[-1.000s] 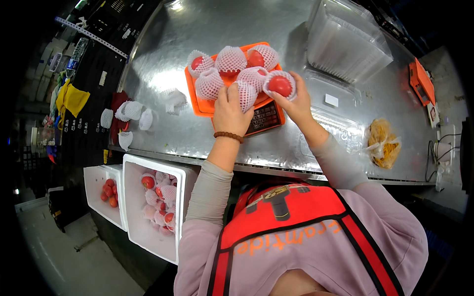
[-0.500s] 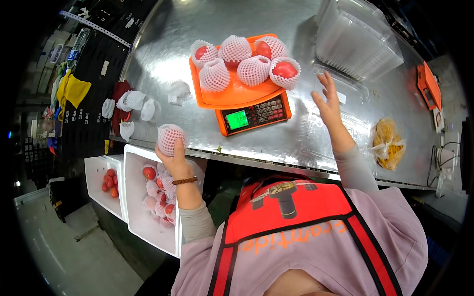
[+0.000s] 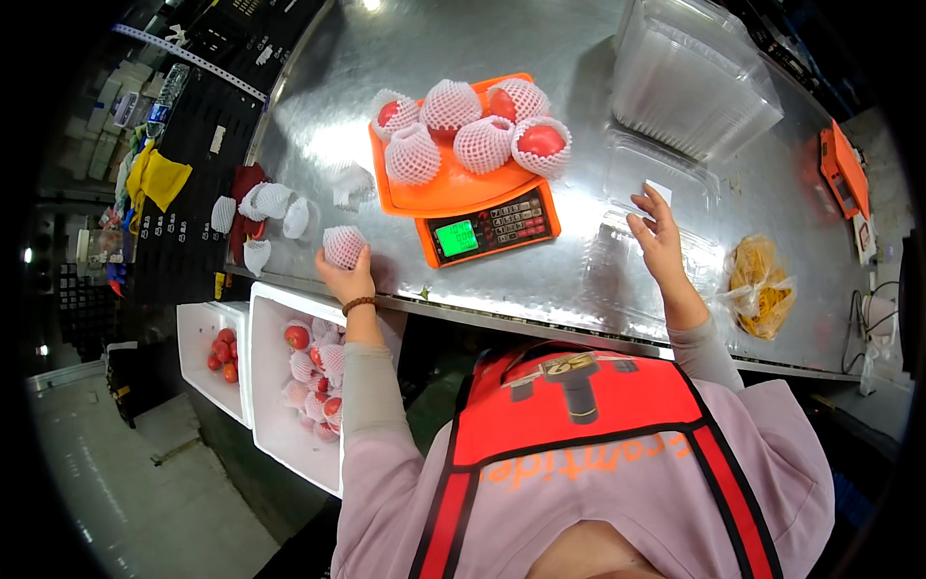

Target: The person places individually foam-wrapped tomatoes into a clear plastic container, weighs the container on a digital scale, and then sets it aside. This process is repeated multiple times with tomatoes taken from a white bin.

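Observation:
My left hand (image 3: 344, 280) grips a round item in a white foam net (image 3: 343, 247) at the table's near edge; the net covers it, though its pinkish tint resembles the tomatoes nearby. Ahead and to the right stands an orange digital scale (image 3: 487, 230) with a lit green display. Several red tomatoes in foam nets (image 3: 542, 142) sit on its orange tray (image 3: 444, 198). My right hand (image 3: 660, 241) hovers over a clear plastic clamshell box (image 3: 612, 256), fingers apart and holding nothing. The box's lid (image 3: 666, 159) lies folded back beyond it.
Left of my arm are a white foam box (image 3: 273, 405) of netted tomatoes and another foam box (image 3: 200, 372) with bare tomatoes. Empty foam nets (image 3: 273, 201) lie at the table's left. A stack of clear containers (image 3: 694, 87), a bag of yellow bands (image 3: 762, 285) and an orange device (image 3: 842, 174) are rightward.
My left hand has moved slightly forward with the netted item, now over the table edge. My right hand has lowered a little and shifted right, its fingers less spread.

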### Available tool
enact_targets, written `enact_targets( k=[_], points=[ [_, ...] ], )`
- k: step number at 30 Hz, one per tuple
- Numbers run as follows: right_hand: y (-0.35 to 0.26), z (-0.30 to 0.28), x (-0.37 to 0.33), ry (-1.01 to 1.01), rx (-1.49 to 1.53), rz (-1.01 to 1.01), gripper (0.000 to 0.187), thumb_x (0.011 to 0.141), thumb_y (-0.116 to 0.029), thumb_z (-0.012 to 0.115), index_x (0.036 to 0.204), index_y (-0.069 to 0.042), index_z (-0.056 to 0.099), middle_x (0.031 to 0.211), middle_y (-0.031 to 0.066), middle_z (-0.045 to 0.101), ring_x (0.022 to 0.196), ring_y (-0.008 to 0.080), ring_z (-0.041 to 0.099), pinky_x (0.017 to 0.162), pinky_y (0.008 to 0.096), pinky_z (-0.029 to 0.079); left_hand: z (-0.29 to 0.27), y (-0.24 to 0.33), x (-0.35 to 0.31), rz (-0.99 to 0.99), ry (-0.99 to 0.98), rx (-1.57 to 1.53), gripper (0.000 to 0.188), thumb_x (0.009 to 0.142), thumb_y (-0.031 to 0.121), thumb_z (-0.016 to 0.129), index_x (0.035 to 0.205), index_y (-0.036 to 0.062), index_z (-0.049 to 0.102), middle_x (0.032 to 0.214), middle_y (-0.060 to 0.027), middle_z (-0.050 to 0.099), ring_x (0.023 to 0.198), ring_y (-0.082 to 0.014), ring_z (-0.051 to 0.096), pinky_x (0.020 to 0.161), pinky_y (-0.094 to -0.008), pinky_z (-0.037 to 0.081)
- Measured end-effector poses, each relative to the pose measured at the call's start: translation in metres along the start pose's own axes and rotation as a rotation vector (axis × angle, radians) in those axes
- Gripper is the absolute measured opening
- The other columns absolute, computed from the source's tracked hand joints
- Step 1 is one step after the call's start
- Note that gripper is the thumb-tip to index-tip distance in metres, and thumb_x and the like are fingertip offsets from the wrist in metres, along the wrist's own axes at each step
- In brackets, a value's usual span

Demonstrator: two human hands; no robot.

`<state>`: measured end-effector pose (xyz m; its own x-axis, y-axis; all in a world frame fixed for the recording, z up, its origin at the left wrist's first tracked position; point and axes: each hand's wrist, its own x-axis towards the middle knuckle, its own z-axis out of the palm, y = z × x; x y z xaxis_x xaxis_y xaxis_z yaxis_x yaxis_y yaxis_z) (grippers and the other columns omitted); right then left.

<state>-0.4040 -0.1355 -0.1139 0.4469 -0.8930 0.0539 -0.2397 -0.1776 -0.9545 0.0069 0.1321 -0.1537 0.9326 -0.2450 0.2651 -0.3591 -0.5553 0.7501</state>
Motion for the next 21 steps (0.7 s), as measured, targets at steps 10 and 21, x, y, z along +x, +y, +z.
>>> enact_targets(
  k=[10,21],
  points=[
    [-0.064,0.042,0.031,-0.021,-0.141,-0.269,0.065,0.074,-0.022,0.074,0.131,-0.007,0.046,0.125,0.0153,0.054,0.115,0.0277,0.052,0.097,0.0387,0.04,-0.023,0.093,-0.012,-0.01,-0.056,-0.253,0.077,0.066,0.014,0.081,0.129,-0.0021,0.04,0.124,-0.017,0.049,0.113,-0.0275,0.05,0.097,-0.0382,0.04],
    [-0.072,0.106,0.078,0.029,-0.473,-0.491,0.074,0.063,-0.017,0.077,0.129,-0.014,0.045,0.126,0.0183,0.047,0.11,0.0368,0.052,0.089,0.045,0.045,0.05,0.162,-0.025,0.869,-0.254,-0.048,0.081,0.056,0.028,0.086,0.124,0.0078,0.048,0.126,-0.0128,0.053,0.11,-0.0338,0.051,0.094,-0.0442,0.041]
  ],
)
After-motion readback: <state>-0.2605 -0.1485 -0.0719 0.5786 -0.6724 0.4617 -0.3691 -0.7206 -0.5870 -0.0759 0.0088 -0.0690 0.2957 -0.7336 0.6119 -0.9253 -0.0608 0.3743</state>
